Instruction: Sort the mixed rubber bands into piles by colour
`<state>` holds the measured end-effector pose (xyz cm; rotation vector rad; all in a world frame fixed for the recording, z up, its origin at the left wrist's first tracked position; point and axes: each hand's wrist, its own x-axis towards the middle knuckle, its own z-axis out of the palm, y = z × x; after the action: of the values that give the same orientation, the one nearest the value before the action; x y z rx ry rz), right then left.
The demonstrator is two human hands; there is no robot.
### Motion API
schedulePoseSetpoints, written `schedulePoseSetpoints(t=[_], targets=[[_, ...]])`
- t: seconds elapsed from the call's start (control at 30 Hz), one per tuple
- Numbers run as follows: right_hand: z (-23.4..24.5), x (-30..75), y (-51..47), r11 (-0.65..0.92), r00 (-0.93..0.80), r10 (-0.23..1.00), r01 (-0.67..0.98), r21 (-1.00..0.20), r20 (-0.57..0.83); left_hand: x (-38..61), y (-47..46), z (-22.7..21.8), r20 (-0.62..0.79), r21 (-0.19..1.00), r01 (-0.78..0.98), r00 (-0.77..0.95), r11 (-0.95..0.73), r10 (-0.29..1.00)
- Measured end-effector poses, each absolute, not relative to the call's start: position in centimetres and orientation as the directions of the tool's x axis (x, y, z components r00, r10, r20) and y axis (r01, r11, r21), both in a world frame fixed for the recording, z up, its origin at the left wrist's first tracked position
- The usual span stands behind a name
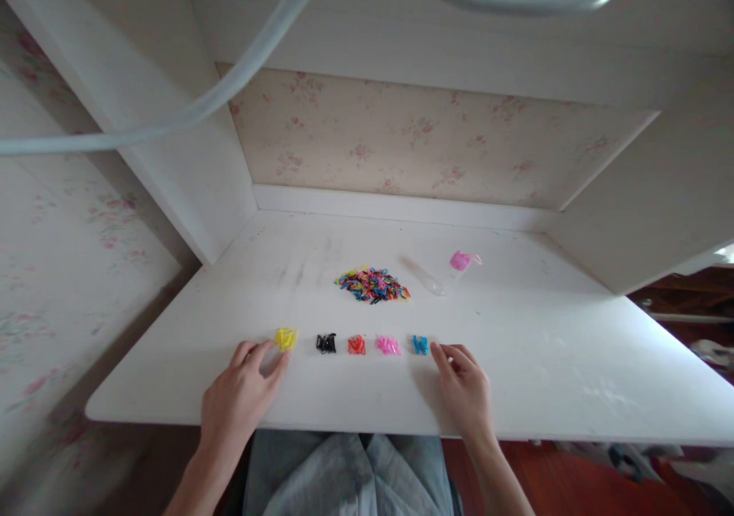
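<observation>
A mixed pile of small coloured rubber bands (pixel 372 284) lies in the middle of the white desk (pixel 544 363). Nearer me is a row of small sorted heaps: yellow (pixel 285 338), black (pixel 326 342), red (pixel 356 345), pink (pixel 388 345), blue (pixel 420 344). My left hand (pixel 244 390) rests flat on the desk, fingers apart, fingertips just beside the yellow heap. My right hand (pixel 463 386) lies on the desk with fingers loosely stretched, its tips just right of the blue heap. Neither hand holds anything.
A clear plastic bottle (pixel 431 277) lies on its side behind the pile, with its pink cap (pixel 462 260) next to it. Shelf walls enclose the desk at left, right and back. A pale cable (pixel 241 73) hangs across the top.
</observation>
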<state>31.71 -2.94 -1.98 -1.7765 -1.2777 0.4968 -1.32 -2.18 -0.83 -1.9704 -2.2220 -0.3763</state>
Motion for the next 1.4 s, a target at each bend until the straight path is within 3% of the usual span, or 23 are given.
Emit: schedulePoseSetpoints(t=[0.47,0.63,0.77,0.83,1.13,1.4], targets=[[-1.2,31.5,-2.6,-0.103,0.368,0.912,0.634,-0.766,0.183,-0.8,-2.0,-1.5,0.371,0.085,0.991,-0.130,0.106,0.919],[2.3,29.5,0.1,-0.013,0.127,0.976,0.845,-0.535,0.176,-0.7,-2.3,-1.7,0.379,0.121,0.986,-0.153,0.115,0.913],[3.3,26.7,3.8,-0.050,0.040,0.998,0.956,-0.287,-0.040,-0.9,-2.4,-1.7,0.383,0.168,0.979,-0.169,0.111,0.908],[2.9,25.6,5.4,-0.068,0.049,0.995,0.970,-0.233,-0.086,-1.0,-2.3,-1.9,0.389,0.191,0.976,-0.172,0.103,0.905],[1.1,24.2,8.1,-0.116,0.104,0.991,0.981,-0.155,-0.084,-1.5,-2.2,-2.4,0.395,0.251,0.964,-0.185,0.088,0.900],[0.9,24.4,7.5,-0.087,0.082,0.996,0.983,-0.164,-0.039,-1.5,-2.3,-2.4,0.357,0.290,0.952,-0.202,0.097,0.912]])
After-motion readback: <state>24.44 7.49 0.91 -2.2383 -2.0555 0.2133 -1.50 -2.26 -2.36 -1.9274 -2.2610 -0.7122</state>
